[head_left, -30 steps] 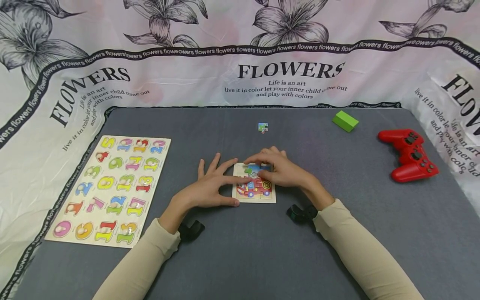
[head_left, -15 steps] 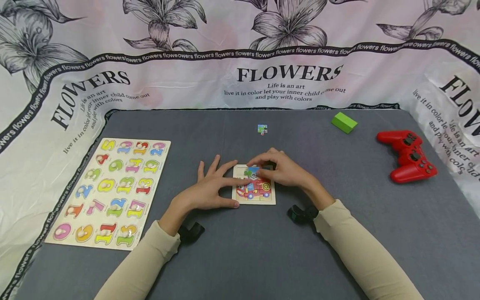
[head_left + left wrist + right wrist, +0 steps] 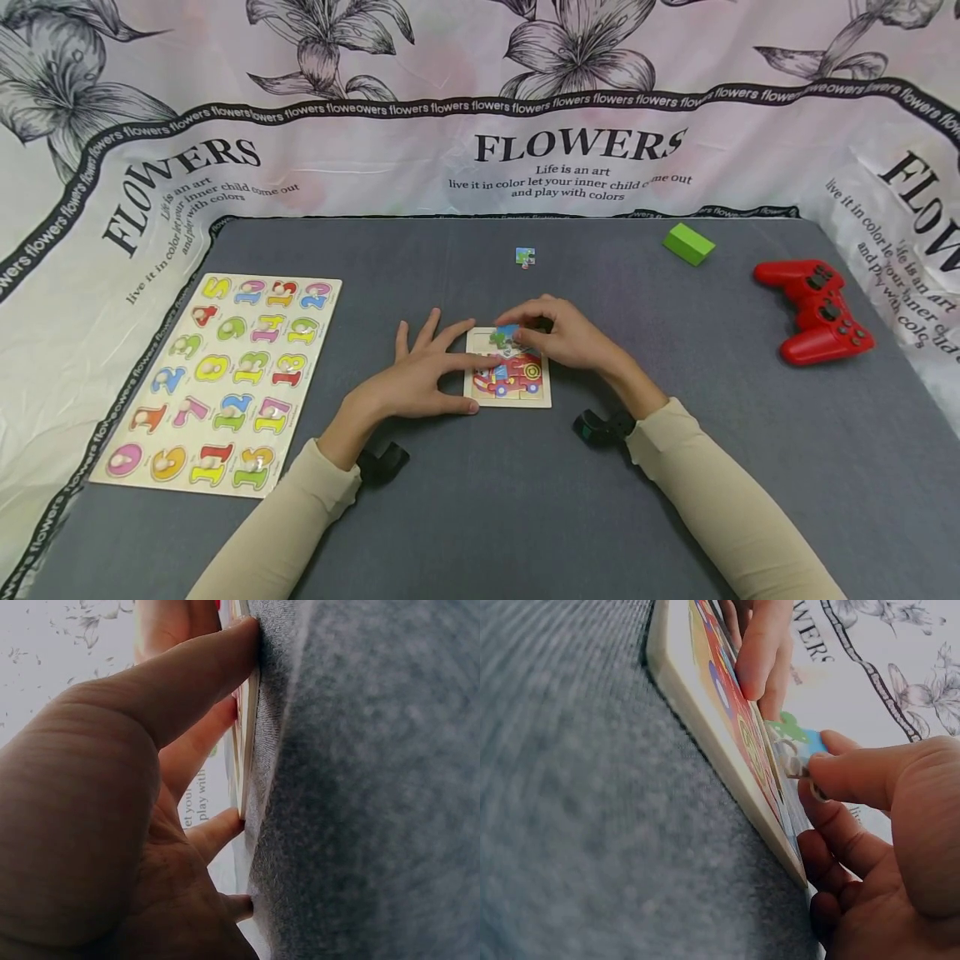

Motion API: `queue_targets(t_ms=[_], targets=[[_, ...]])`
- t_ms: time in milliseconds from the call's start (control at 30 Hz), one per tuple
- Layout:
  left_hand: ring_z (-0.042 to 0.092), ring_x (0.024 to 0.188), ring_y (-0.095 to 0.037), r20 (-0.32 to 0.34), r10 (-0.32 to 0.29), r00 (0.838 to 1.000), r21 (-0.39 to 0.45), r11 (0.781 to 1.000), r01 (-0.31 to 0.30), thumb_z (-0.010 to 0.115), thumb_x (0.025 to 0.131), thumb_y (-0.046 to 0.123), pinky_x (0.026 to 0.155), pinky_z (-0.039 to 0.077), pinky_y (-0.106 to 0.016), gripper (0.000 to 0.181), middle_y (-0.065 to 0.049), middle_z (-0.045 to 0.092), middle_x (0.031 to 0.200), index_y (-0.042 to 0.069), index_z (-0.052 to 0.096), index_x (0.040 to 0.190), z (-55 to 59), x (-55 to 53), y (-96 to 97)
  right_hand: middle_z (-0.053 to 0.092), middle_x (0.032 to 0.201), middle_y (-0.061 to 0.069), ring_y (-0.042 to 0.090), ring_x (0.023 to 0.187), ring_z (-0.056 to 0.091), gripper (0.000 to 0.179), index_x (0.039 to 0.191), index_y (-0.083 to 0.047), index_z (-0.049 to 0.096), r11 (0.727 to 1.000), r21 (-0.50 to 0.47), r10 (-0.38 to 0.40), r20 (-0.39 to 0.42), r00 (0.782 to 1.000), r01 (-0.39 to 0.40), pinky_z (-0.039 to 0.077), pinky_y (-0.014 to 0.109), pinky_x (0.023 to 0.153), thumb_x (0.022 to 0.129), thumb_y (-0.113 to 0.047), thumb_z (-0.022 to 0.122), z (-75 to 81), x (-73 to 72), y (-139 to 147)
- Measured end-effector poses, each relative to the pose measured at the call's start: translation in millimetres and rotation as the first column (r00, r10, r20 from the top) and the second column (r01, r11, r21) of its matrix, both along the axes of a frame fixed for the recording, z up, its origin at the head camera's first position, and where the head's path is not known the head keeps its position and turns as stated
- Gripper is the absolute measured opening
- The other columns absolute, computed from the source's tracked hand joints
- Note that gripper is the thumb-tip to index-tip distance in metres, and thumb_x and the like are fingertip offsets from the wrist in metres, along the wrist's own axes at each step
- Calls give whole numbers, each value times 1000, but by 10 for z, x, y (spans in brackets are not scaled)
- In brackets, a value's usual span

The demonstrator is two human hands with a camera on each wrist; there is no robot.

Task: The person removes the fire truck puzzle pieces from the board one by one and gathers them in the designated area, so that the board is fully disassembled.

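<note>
A small wooden jigsaw puzzle (image 3: 517, 390) with a red truck picture lies in its pale frame at the middle of the table. My left hand (image 3: 411, 379) is spread at its left side, index finger reaching over the picture and thumb at the near left corner. In the left wrist view, the thumb (image 3: 187, 679) meets the frame's edge. My right hand (image 3: 570, 335) pinches a puzzle piece (image 3: 799, 742) between thumb and fingers. This green, blue and grey piece stands tilted up over the puzzle's far part. The right fingers partly hide the puzzle's far right corner.
Beyond the puzzle lies a loose puzzle piece (image 3: 525, 257). A wooden number board (image 3: 225, 383) takes up the left side. Toward the right are a green block (image 3: 688, 244) and a red game controller (image 3: 813, 312). A flower-printed cloth (image 3: 390, 167) hangs behind the table.
The pinched piece has tipped up from the puzzle's far part, and my right hand has shifted slightly with it. My left hand keeps its place.
</note>
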State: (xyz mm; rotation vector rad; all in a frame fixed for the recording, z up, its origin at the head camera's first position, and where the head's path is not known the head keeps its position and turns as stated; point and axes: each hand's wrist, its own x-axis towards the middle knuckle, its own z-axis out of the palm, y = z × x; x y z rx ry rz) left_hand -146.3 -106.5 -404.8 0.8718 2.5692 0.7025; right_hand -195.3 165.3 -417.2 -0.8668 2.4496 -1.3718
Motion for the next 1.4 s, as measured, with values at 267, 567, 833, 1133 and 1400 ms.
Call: queue_targets(t_ms=[267,567,833,1133,1400], targets=[[-12,157,-47,9,5,1000,2,1000,-5,78,88,48,114,-15,-76,65,-3,16,172,42,53,147,5,25,12,70,95,10,19,75,58,25,123,-9,74,995,-85,-45,41,998,49,47,25,67,100,-11,66,-20,-31,55],[-13,157,-47,14,8,1000,11,1000,-8,78,86,49,114,-16,-76,67,-2,16,172,45,52,147,-15,23,19,71,98,15,23,76,59,25,123,-8,73,978,-103,-176,50,983,180,46,24,66,100,-13,66,11,-141,238],[-11,157,-46,-1,10,1000,6,1000,-10,79,86,50,114,-15,-76,66,-2,17,172,46,53,146,-9,38,21,75,96,10,22,79,60,28,124,-8,73,916,-95,-385,51,921,389,41,26,65,99,-18,69,26,-452,490],[-11,158,-44,-3,12,1000,12,1000,-12,80,85,49,114,-15,-76,67,-2,18,171,45,53,146,-5,43,9,73,97,6,13,77,57,26,123,-8,74,900,34,-435,28,900,435,43,25,67,100,-18,67,36,-781,628],[-11,158,-43,-6,14,1000,3,1000,-14,79,86,50,115,-14,-76,67,-1,19,171,46,52,147,-15,28,19,71,92,6,11,71,53,24,122,-7,74,900,84,-431,11,902,429,42,25,64,100,-12,65,49,-928,624]])
